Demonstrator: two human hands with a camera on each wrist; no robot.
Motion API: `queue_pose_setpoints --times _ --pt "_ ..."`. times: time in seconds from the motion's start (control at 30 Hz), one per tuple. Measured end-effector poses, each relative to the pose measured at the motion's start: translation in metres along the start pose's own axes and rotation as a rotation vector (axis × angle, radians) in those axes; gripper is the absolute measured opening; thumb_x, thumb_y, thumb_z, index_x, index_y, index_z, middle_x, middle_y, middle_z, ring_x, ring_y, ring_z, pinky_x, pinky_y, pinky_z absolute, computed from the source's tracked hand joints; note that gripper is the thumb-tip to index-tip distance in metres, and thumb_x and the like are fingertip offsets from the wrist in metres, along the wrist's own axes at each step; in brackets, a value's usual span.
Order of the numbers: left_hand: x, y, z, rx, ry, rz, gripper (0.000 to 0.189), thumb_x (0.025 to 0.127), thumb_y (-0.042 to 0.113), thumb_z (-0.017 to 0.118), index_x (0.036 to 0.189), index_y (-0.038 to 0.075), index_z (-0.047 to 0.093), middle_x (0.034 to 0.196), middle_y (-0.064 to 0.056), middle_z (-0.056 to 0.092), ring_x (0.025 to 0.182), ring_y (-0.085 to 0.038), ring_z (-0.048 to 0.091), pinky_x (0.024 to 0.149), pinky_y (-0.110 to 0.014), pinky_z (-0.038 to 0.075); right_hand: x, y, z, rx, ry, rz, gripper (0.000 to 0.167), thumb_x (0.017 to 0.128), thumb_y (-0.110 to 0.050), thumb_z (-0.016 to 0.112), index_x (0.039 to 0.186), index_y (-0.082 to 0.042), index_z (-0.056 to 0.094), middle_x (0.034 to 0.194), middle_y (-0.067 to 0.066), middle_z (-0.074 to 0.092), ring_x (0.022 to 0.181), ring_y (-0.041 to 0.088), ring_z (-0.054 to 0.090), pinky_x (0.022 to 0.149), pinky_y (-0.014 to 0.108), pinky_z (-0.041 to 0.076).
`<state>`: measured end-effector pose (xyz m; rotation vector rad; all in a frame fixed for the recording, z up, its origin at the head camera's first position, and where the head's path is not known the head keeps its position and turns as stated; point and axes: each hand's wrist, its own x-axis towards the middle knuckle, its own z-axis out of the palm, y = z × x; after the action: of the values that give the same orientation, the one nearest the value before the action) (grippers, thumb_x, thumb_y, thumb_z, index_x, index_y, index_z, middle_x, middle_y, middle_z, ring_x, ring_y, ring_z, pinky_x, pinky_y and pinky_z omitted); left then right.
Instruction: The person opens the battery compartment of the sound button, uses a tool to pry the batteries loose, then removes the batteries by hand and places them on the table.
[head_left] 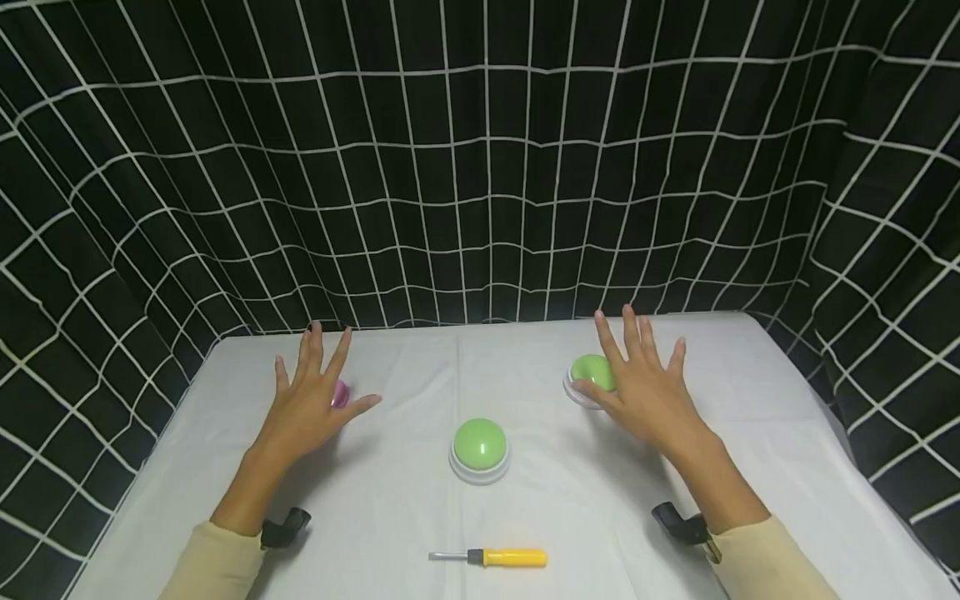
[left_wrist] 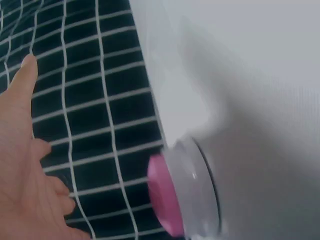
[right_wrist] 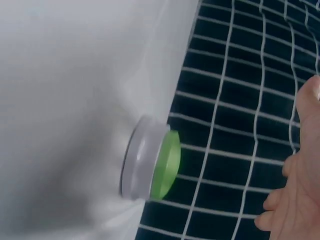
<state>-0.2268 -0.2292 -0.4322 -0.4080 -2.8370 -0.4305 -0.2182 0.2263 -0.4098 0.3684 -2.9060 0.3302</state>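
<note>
My left hand [head_left: 305,406] is spread above the far left of the table and holds nothing. It mostly hides a pink-topped push button [head_left: 341,394] in the head view; the left wrist view shows the pink dome [left_wrist: 165,197] on its white base, apart from the palm. Over the far right my right hand [head_left: 649,392] also spreads its fingers, with no object in it. Its thumb overlaps a green-topped push button [head_left: 592,371], which the right wrist view shows [right_wrist: 166,165] with a gap to the hand. Between the hands sits a second green button [head_left: 480,444].
A screwdriver [head_left: 510,557] with a yellow handle lies sideways near the front of the white-covered table [head_left: 390,500]. Black curtain with a white grid [head_left: 510,192] rises behind the table and along both sides. Each wrist carries a small black camera [head_left: 285,528].
</note>
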Motion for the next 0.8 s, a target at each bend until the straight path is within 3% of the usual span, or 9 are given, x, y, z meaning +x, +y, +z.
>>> queue_pose_setpoints --times 0.1,0.23,0.3,0.37,0.43,0.47,0.53,0.7,0.8 --pt "-0.002 0.010 0.000 -0.049 0.011 0.052 0.100 0.090 0.072 0.058 0.165 0.025 0.010 0.169 -0.011 -0.013 0.156 -0.033 -0.006 0.118 -0.073 0.002 -0.005 -0.012 0.000 0.010 -0.009 -0.017 0.097 0.098 -0.070 0.043 0.164 -0.015 -0.002 0.168 0.019 -0.011 0.154 0.041 -0.008 0.112 0.079 -0.009" --pt "-0.005 0.032 -0.003 -0.070 0.020 0.127 0.101 0.088 0.072 0.060 0.164 0.029 0.009 0.170 -0.009 -0.004 0.156 -0.031 0.007 0.120 -0.064 0.023 -0.013 -0.030 0.004 0.054 -0.032 -0.056 0.101 0.097 -0.066 0.049 0.163 -0.010 -0.002 0.168 0.019 -0.008 0.155 0.039 -0.005 0.115 0.077 -0.003" --pt "-0.008 0.045 -0.005 -0.084 0.007 0.157 0.102 0.087 0.073 0.061 0.164 0.032 0.008 0.170 -0.008 0.000 0.155 -0.032 0.015 0.114 -0.060 0.037 -0.018 -0.038 0.006 0.087 -0.042 -0.073 0.102 0.097 -0.064 0.052 0.163 -0.010 -0.004 0.169 0.019 -0.007 0.155 0.040 -0.001 0.117 0.075 0.001" --pt "-0.010 0.056 -0.006 -0.091 -0.009 0.183 0.101 0.087 0.075 0.060 0.164 0.034 0.009 0.170 -0.008 0.004 0.152 -0.033 0.024 0.100 -0.055 0.051 -0.021 -0.047 0.008 0.132 -0.054 -0.091 0.102 0.098 -0.062 0.053 0.163 -0.011 -0.007 0.169 0.019 -0.006 0.154 0.041 0.006 0.119 0.072 0.007" --pt "-0.012 0.066 -0.006 -0.094 -0.031 0.198 0.100 0.086 0.077 0.058 0.163 0.035 0.010 0.170 -0.007 0.007 0.149 -0.033 0.031 0.088 -0.051 0.057 -0.024 -0.056 0.010 0.178 -0.062 -0.114 0.101 0.098 -0.062 0.053 0.163 -0.013 -0.007 0.169 0.019 -0.003 0.151 0.044 0.017 0.119 0.069 0.017" --pt "-0.013 0.069 -0.004 -0.090 -0.037 0.203 0.099 0.085 0.078 0.057 0.163 0.036 0.012 0.170 -0.007 0.008 0.148 -0.033 0.035 0.081 -0.048 0.058 -0.026 -0.060 0.010 0.200 -0.066 -0.121 0.101 0.098 -0.064 0.052 0.163 -0.015 -0.007 0.169 0.019 -0.002 0.150 0.045 0.022 0.118 0.067 0.022" --pt "-0.015 0.075 0.000 -0.085 -0.052 0.221 0.098 0.085 0.078 0.056 0.163 0.035 0.014 0.170 -0.008 0.011 0.145 -0.034 0.039 0.080 -0.048 0.059 -0.028 -0.069 0.013 0.248 -0.087 -0.135 0.100 0.097 -0.067 0.050 0.163 -0.019 -0.007 0.169 0.017 -0.002 0.147 0.046 0.029 0.115 0.064 0.032" --pt "-0.015 0.084 0.012 -0.123 -0.082 0.245 0.095 0.086 0.073 0.062 0.162 0.035 0.021 0.168 -0.010 0.021 0.141 -0.035 0.044 0.099 -0.058 0.053 -0.030 -0.085 0.021 0.313 -0.136 -0.157 0.099 0.094 -0.073 0.047 0.164 -0.024 -0.003 0.169 0.014 0.003 0.144 0.041 0.036 0.108 0.059 0.045" --pt "-0.013 0.086 0.019 -0.156 -0.108 0.240 0.093 0.085 0.070 0.066 0.161 0.034 0.027 0.166 -0.009 0.026 0.141 -0.034 0.046 0.101 -0.058 0.051 -0.029 -0.090 0.026 0.333 -0.172 -0.151 0.095 0.096 -0.066 0.051 0.164 -0.025 -0.001 0.169 0.013 0.006 0.143 0.040 0.039 0.108 0.058 0.045"
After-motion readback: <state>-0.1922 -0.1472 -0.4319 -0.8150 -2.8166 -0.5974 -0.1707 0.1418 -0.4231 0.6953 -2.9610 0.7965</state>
